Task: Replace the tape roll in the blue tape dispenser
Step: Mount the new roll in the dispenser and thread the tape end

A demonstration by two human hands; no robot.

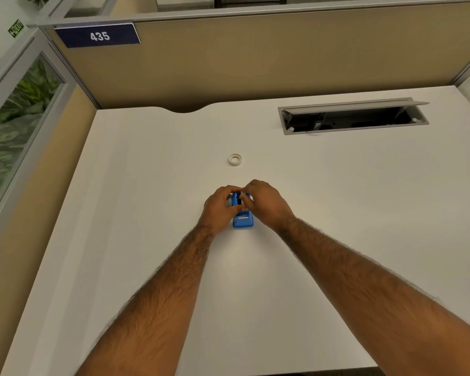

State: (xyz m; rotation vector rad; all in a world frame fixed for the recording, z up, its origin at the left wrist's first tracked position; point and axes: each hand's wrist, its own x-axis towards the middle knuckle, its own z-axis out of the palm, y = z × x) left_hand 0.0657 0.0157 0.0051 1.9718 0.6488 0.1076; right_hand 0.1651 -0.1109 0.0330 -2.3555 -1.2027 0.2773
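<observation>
A small blue tape dispenser point(243, 220) stands on the white desk point(147, 185), its cutter end toward me. My left hand point(218, 208) grips its left side. My right hand point(266, 203) closes on its right side, fingers curled over the top where a dark slot shows. What sits inside the slot is hidden by my fingers. A whitish tape roll point(235, 159) lies flat on the desk beyond the dispenser, apart from both hands.
An open cable tray point(353, 118) with a raised grey lid is sunk into the desk at the back right. Beige partition walls point(255, 55) close the back and left. A sign reading 435 point(98, 36) hangs at the top left.
</observation>
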